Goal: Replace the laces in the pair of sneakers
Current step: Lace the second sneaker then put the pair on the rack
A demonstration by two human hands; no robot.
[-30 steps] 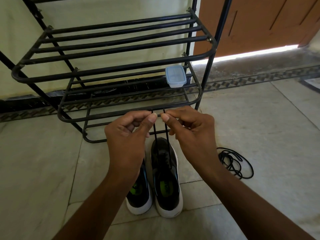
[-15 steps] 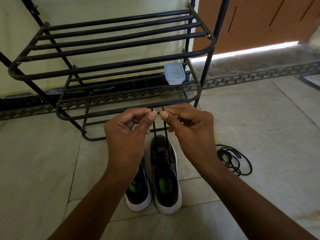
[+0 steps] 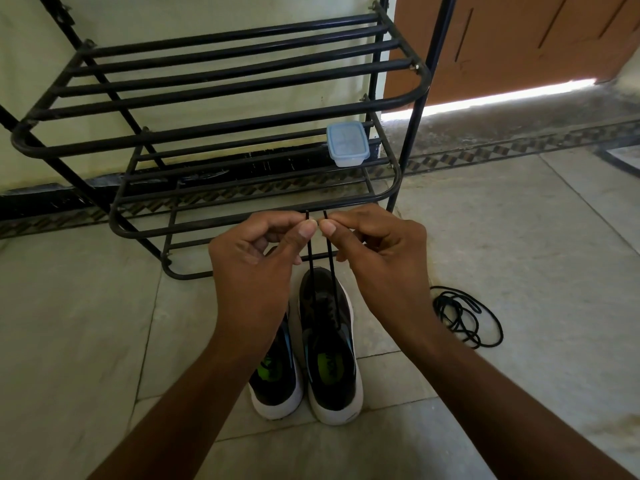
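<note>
Two black sneakers with white soles stand side by side on the floor, heels toward me: the right sneaker (image 3: pixel 329 344) in full view, the left sneaker (image 3: pixel 277 379) partly hidden under my left wrist. A black lace (image 3: pixel 331 271) runs up from the right sneaker in two taut strands. My left hand (image 3: pixel 256 268) pinches the left strand's end between thumb and forefinger. My right hand (image 3: pixel 381 254) pinches the right strand's end the same way. Both tips stick up side by side, level, just above my thumbs.
A black metal shoe rack (image 3: pixel 221 95) stands right behind the sneakers, with a small clear lidded box (image 3: pixel 347 144) on its lower shelf. A loose coil of black lace (image 3: pixel 464 317) lies on the tiled floor to the right. A brown door (image 3: pixel 519 39) is at the back right.
Both hands hold the lace ends as before, thumbs a little closer together. The view has shifted slightly; the sneakers have not moved.
</note>
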